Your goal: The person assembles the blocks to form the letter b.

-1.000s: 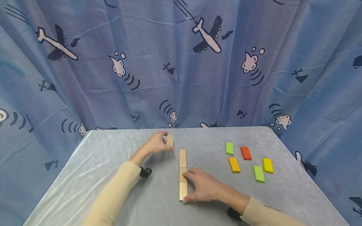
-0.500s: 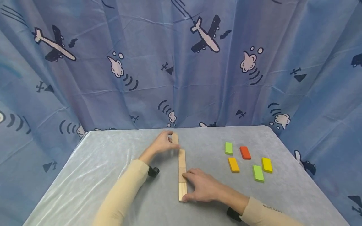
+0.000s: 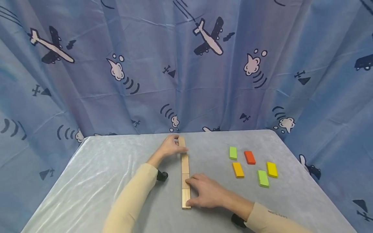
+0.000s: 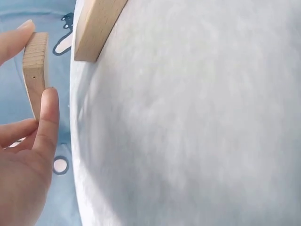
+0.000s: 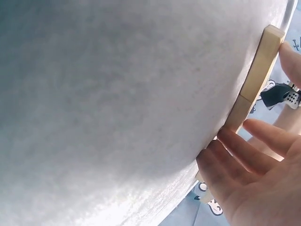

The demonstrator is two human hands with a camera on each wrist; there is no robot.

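Left of upper centre in the head view, the left hand (image 3: 168,147) pinches a plain wooden block (image 3: 182,141) by its two ends, thumb nearer the viewer. Whether that block meets the white-covered worktop (image 3: 99,181), I cannot tell.

Just below it, at the centre of the frame, three more wooden blocks lie end to end: the far block (image 3: 185,164), the middle block (image 3: 185,182) and the near block (image 3: 185,198). Their shared long axis runs almost straight up the picture. The held block sits beyond the far end, close to that line, its top leaning slightly left; the left wrist view shows it apart from the far block. That gap and slight slant look like the relation that counts, and the left hand is the nearer one to it.

Right of the lower part, the right hand (image 3: 208,191) has its digits spread along the row, fingertips touching the middle block, thumb against the near block, clenched round nothing. Farther right lie loose coloured blocks (image 3: 238,170), well apart from the row.
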